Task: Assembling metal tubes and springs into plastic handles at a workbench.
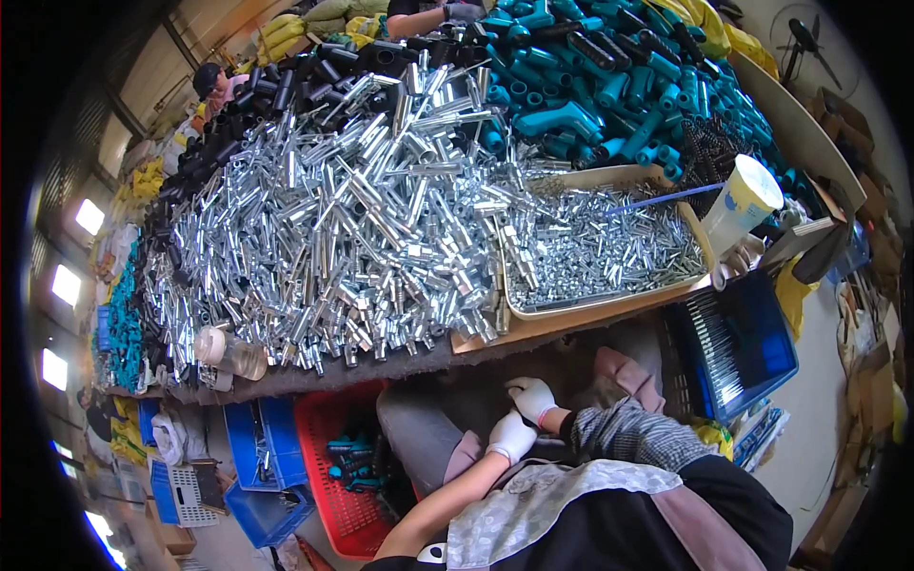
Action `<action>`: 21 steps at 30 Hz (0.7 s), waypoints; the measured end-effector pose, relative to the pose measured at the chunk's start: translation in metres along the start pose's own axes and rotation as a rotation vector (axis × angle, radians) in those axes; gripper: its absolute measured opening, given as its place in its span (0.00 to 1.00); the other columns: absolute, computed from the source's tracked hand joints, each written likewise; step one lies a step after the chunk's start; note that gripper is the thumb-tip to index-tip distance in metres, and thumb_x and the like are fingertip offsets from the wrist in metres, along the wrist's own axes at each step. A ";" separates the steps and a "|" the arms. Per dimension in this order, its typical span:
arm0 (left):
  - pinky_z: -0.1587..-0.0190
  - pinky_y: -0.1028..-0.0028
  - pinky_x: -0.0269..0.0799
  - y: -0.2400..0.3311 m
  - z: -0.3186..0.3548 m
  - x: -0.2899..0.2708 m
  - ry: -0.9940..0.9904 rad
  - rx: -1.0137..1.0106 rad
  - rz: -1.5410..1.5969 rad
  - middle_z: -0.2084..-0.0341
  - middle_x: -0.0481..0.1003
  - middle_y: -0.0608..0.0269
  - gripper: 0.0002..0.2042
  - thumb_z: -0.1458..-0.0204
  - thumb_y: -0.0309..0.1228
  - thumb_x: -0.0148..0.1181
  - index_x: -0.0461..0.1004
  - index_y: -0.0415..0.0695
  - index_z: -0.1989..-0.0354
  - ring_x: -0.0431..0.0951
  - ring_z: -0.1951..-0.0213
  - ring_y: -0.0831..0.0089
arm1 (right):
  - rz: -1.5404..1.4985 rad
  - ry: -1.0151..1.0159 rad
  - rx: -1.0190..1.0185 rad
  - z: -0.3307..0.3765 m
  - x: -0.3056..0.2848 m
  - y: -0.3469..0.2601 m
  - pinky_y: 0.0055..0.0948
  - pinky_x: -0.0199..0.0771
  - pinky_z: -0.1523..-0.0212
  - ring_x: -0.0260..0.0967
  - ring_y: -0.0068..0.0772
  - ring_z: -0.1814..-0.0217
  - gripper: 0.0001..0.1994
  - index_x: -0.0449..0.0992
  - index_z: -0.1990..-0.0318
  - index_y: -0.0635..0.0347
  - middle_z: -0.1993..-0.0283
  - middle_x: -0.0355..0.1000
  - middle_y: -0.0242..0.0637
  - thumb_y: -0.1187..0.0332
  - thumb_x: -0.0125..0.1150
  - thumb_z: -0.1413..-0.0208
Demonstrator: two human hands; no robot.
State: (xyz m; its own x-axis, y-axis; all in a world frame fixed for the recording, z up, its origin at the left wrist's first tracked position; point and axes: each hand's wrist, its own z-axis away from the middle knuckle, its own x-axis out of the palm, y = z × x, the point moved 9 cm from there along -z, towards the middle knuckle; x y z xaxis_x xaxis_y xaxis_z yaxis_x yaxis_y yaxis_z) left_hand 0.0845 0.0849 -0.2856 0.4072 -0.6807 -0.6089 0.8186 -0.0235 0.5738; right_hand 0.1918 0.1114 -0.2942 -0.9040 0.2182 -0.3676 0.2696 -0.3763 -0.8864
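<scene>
Head view, only one. Both hands sit together in the lap, below the near edge of the worktable [381, 373], both in white gloves. Left hand [511, 436] lies curled, nearer the body; right hand [531, 397] just above it and touching it, fingers bent inward. Whether either hand clasps a part I cannot tell: nothing shows between the gloves, too small and hidden.

Places taken from the shallow tray [609, 303] of small silver fittings at the table's near right edge:
- left of the tray, a huge heap of zinc-plated metal tubes [333, 238] covers most of the table.
- behind the tray, a pile of teal plastic handles [609, 86]; left of those, black plastic tubes [286, 86].
- right of the tray, a white paper cup [743, 205], tilted, with a blue straw-like stick reaching over the tray.
- below the tray and to its right, a blue crate [752, 343] with thin metal rods.
- below and well left of the tray, a red basket [338, 476] on the floor holding a few teal handles, close to the left hand; blue crates beside it.
- a clear plastic bottle [228, 352] lies at the table's near left edge.

Judgement on doing it well: keep the hands low over the lap, fit whatever is between the gloves squarely, and stay near the red basket so finished pieces drop short. Gloves dull the feel, so check seating by eye.
</scene>
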 end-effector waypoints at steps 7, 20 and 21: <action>0.55 0.49 0.76 0.004 0.014 -0.003 0.159 0.045 0.032 0.65 0.80 0.38 0.17 0.49 0.39 0.56 0.79 0.41 0.57 0.80 0.58 0.41 | 0.000 0.009 -0.081 0.010 0.005 -0.007 0.36 0.78 0.47 0.80 0.47 0.52 0.14 0.82 0.53 0.63 0.52 0.79 0.51 0.70 0.54 0.42; 0.48 0.67 0.76 0.012 0.213 -0.284 0.553 0.285 0.094 0.54 0.80 0.46 0.29 0.56 0.36 0.73 0.74 0.33 0.46 0.82 0.54 0.61 | -0.827 -0.137 0.249 0.040 -0.101 0.013 0.35 0.75 0.48 0.75 0.38 0.53 0.19 0.72 0.41 0.65 0.51 0.78 0.44 0.62 0.51 0.32; 0.50 0.69 0.76 -0.026 0.244 -0.302 0.607 0.176 0.343 0.56 0.80 0.51 0.27 0.56 0.31 0.71 0.74 0.32 0.47 0.81 0.57 0.68 | -0.879 -0.158 0.324 0.044 -0.097 0.032 0.36 0.75 0.49 0.75 0.39 0.55 0.19 0.71 0.40 0.65 0.52 0.78 0.45 0.63 0.50 0.32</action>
State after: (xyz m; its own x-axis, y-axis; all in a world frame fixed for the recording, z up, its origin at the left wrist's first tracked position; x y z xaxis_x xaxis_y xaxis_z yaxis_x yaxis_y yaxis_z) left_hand -0.1583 0.1123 0.0168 0.8248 -0.1448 -0.5465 0.5479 -0.0341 0.8359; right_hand 0.2731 0.0391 -0.2745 -0.7799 0.4271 0.4576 -0.6127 -0.3714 -0.6976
